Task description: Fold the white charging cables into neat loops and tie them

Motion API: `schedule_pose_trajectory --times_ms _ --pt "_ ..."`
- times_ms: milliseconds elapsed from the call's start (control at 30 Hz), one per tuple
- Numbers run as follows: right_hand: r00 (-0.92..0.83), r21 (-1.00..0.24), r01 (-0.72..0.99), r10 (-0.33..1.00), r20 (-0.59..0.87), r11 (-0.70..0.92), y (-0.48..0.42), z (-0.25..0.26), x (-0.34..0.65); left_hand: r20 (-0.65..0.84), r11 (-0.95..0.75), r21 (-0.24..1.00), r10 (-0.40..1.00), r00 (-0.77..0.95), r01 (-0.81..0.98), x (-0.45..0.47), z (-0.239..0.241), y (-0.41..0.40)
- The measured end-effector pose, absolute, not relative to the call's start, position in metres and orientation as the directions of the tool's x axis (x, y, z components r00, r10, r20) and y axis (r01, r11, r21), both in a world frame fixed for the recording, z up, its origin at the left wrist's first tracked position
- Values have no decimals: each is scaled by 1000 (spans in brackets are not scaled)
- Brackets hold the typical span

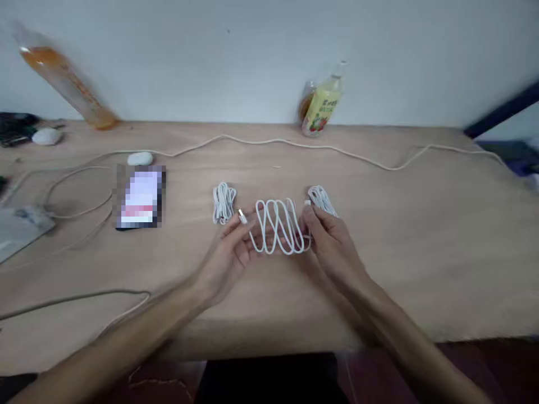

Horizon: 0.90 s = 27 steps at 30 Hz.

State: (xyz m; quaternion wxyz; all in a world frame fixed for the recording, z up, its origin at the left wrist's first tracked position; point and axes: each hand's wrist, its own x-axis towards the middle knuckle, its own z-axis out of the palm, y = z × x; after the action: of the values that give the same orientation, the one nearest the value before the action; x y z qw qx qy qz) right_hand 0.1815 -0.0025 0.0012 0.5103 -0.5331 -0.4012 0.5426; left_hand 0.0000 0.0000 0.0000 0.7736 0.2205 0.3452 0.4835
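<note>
A white cable (278, 227) lies in several loose loops on the wooden table (421, 235), stretched between my two hands. My left hand (229, 252) pinches one end of it, with the plug showing at my fingertips. My right hand (330, 238) grips the other end, fingers closed round the loops. A coiled white cable bundle (223, 202) rests just beyond my left hand. Another coiled white bundle (322, 199) sits just behind my right hand.
A phone (141, 197) lies at the left, with a small white case (140, 159) behind it. A long white cord (295, 143) runs across the back. A juice bottle (322, 104) stands by the wall; an orange bottle (63, 76) leans at the far left.
</note>
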Motion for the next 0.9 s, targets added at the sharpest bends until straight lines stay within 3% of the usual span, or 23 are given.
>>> schedule_pose_trajectory --times_ms 300,600,767,900 --pt "-68 -892 -382 970 -235 -243 4 0 180 -342 404 730 914 217 -552 -3 1 3" --pt "-106 -926 -293 971 -215 -237 13 -6 179 -293 342 783 940 176 -519 -1 -1 4" --pt "-86 -963 -199 982 -168 -182 18 -16 183 -332 377 759 925 183 -531 -3 -1 3" --pt "-82 -950 -223 975 -207 -220 19 -19 182 -356 419 738 908 223 -529 -5 0 4"
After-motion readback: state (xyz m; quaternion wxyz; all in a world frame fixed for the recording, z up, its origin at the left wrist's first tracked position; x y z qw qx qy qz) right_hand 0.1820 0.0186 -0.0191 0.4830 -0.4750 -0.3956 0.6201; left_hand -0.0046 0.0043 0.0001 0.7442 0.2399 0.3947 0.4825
